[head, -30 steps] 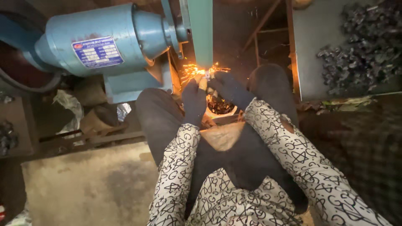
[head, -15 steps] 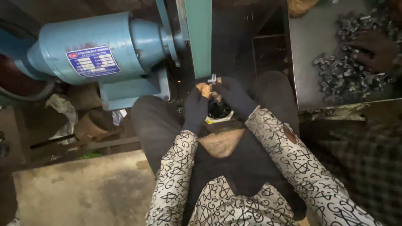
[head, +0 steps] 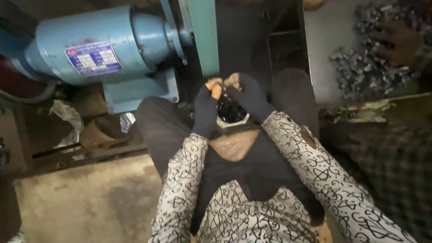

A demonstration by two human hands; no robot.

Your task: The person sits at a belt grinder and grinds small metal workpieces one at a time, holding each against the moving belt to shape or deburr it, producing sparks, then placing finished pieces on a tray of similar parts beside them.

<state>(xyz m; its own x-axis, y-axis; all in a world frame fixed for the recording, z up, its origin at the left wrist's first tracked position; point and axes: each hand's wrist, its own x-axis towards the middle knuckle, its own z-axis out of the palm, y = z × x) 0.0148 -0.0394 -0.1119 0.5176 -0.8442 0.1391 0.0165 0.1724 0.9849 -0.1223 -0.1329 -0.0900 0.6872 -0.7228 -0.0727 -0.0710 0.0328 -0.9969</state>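
While gloved, left hand (head: 208, 105) and right hand (head: 246, 95) pinch one small part (head: 223, 84) together.

A small metal piece (head: 223, 83) is pinched between the fingertips of both dark-gloved hands, left hand (head: 208, 105) and right hand (head: 248, 95); its shape is too small to tell. Just below it, a white-rimmed container (head: 231, 113) of dark pieces rests in the lap.
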